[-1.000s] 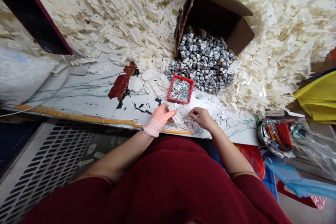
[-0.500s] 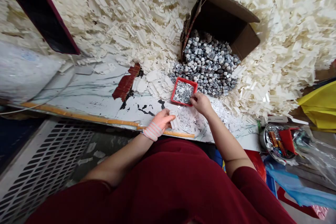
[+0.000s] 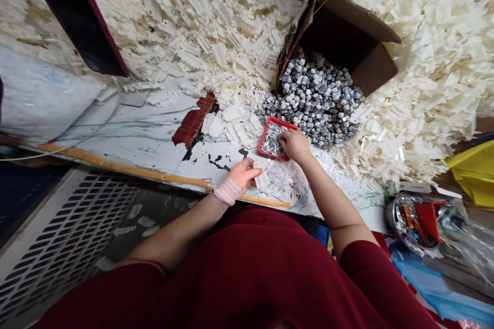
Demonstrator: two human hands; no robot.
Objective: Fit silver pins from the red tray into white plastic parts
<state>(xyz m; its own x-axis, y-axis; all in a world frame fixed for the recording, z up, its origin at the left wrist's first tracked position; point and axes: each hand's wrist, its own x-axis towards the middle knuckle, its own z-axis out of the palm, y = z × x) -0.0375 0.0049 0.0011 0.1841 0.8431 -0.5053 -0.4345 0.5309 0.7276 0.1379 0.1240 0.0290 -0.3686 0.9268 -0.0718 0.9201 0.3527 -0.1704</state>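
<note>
piles of white plastic bits (image 3: 216, 25) cover the table (image 3: 127, 136) far past the fingertips. a brown box (image 3: 358, 15) on its side spills grey metal lumps (image 3: 314, 97) just beyond the right hand (image 3: 295, 145). that hand's fingers bend down into the red tray (image 3: 265, 135) of tiny silver pins (image 3: 270, 141); i cannot tell if they pinch one. the left hand (image 3: 240, 177), in a pink glove, curls its fingers round a white piece (image 3: 263, 180), near the tray.

Worn white tabletop (image 3: 127, 133) (paint chipped), perhaps slatted grille (image 3: 57, 236) below
</note>
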